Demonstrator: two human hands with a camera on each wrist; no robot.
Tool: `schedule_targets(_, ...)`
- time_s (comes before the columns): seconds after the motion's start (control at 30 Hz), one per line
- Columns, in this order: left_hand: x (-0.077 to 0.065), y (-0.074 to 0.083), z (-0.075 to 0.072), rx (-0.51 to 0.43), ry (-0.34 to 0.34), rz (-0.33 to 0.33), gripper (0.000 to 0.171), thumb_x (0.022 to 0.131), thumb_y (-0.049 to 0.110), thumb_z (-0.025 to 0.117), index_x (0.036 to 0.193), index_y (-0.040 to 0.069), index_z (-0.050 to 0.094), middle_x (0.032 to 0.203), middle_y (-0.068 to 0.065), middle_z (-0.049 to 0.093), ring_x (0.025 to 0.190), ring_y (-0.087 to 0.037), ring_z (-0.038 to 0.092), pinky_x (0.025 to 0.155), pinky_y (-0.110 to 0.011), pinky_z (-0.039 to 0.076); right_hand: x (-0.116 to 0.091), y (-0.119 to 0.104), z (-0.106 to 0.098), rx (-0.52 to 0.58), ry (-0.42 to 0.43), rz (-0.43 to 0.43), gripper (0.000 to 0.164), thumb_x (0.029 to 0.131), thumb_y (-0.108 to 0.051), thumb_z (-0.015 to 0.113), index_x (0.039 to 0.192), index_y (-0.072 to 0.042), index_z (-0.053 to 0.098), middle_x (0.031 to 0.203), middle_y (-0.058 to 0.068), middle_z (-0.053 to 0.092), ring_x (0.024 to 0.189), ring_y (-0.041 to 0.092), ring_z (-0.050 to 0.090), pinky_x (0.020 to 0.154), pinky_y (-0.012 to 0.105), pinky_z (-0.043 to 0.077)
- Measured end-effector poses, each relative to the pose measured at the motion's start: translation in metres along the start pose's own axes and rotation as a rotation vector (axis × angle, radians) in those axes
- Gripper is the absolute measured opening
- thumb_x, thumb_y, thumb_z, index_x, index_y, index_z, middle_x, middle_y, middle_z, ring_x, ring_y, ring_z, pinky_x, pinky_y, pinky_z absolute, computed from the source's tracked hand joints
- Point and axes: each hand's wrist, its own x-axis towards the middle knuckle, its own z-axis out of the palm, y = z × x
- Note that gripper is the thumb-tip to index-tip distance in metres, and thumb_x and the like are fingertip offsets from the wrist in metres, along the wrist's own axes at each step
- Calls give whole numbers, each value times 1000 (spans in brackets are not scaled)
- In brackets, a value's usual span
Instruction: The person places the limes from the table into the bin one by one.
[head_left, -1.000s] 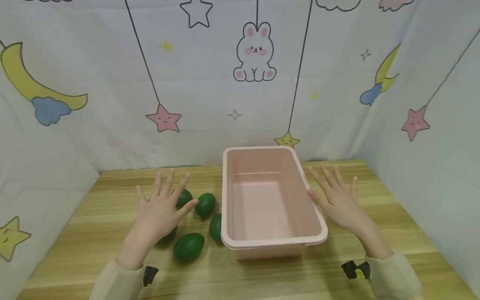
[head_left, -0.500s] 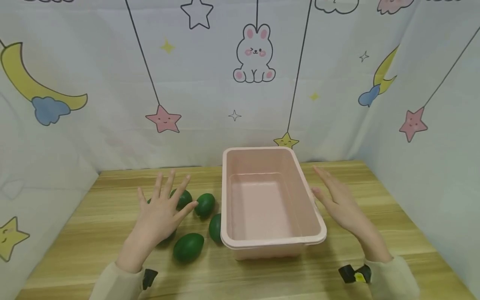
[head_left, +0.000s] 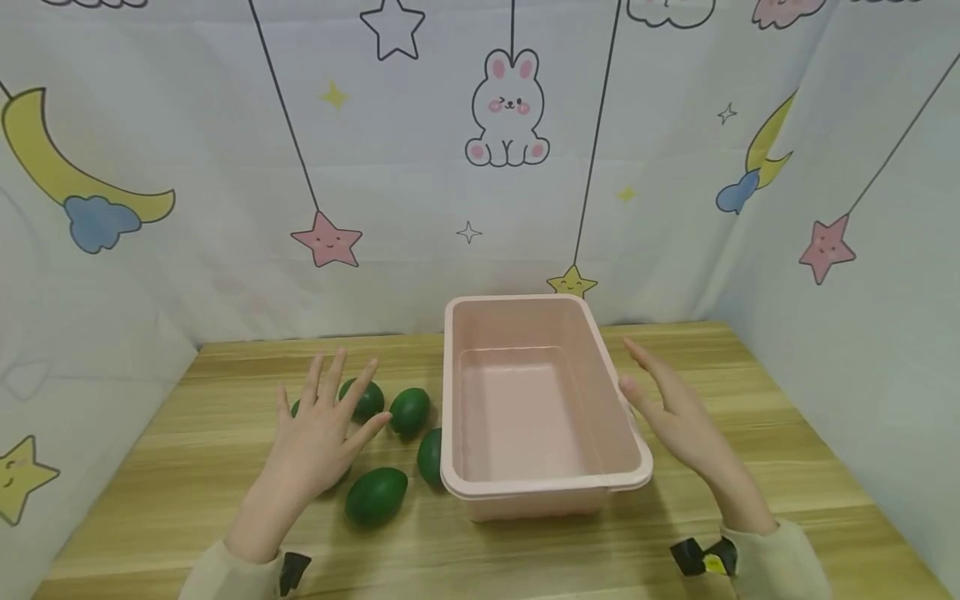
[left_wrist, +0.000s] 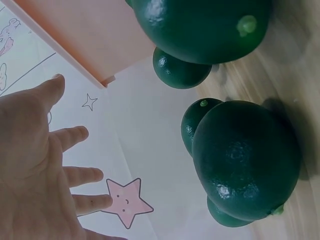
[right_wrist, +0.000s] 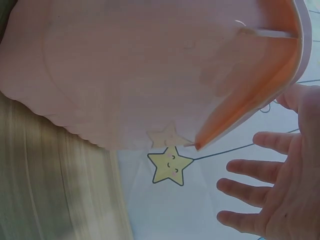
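My left hand [head_left: 311, 442] hovers with straight, spread fingers over several dark green oval fruits, partly hiding some. It holds nothing. One fruit [head_left: 377, 497] lies nearest the front, and another fruit [head_left: 409, 412] sits farther back. In the left wrist view, a big fruit [left_wrist: 245, 160] with a pale green stem nub shows beside the extended fingers [left_wrist: 82, 176]. A pink plastic bin [head_left: 547, 490] stands right of the fruits. At its right side is my right hand [head_left: 686, 429], turned on edge, fingers extended, thumb tip right at the rim. The right wrist view shows the bin's outer wall [right_wrist: 125, 75].
Everything stands on a wood-grain table [head_left: 420, 567]. A white cloth [head_left: 405, 167] printed with stars, moons and a rabbit hangs behind and at both sides. One fruit [head_left: 431, 458] lies close against the bin's left wall, partly hidden by its rim.
My right hand has turned from palm down with spread fingers to edge-on, with its fingers lined up. The left hand has shifted slightly toward me. Fruits and bin stay put.
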Motion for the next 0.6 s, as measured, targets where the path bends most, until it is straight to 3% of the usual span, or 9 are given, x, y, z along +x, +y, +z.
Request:
schedule_targets(0.37,-8,0,3,5,22,-4,72,93,57,48,154,31,19,162,-15,8,148,-44,4,104,-80,4,-1,-1,3,-13,0,-1,58,101,-38,45,152,-17,28,154,17,34,139,42,34,105,69,28)
schedule_targets(0.6,-11,0,5,-4,20,3,72,93,64,41,154,32,19,161,-18,14,147,-45,8,104,-80,6,-4,-2,5,7,-2,8,57,101,-37,46,151,-14,31,152,17,37,138,42,35,104,69,30)
